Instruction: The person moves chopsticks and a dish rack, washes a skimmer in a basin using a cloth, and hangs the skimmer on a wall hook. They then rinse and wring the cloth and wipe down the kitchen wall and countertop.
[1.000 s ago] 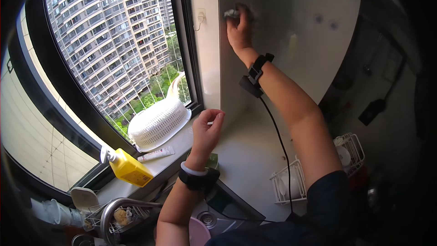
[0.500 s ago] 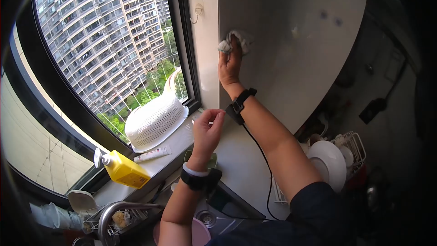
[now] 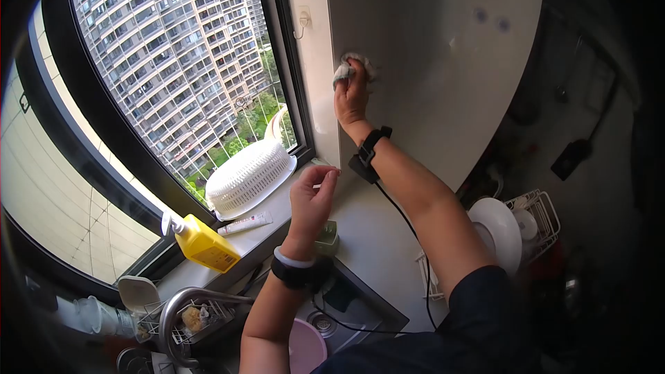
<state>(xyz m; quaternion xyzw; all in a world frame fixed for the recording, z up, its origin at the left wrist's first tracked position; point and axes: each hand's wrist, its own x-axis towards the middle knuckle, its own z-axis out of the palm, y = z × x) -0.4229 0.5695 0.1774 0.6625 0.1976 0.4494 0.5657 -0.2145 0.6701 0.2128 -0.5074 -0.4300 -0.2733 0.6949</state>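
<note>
My right hand (image 3: 352, 100) presses a crumpled whitish cloth (image 3: 361, 68) against a smooth grey upright panel (image 3: 429, 62), close to the panel's left edge. The fingers lie bent over the cloth and cover part of it. Lower down, my left hand (image 3: 312, 197) hovers above the counter (image 3: 377, 235), its fingers curled in toward the thumb. Nothing shows in that hand. Just behind its wrist stands a small green container (image 3: 327, 237). Each wrist wears a black strap, and a black cable runs down from the right one.
On the window sill are a white perforated basket (image 3: 251, 180), a white tube (image 3: 246, 223) and a yellow pump bottle (image 3: 206, 244). Below are a curved faucet (image 3: 166, 325), a sink with a pink basin (image 3: 307, 346), and a wire caddy. Plates (image 3: 497, 232) stand in a rack at right.
The view has shifted slightly, so the window and sill sit further right. My right hand with the cloth has slid a little toward the panel's left edge. My left hand keeps its curled pose.
</note>
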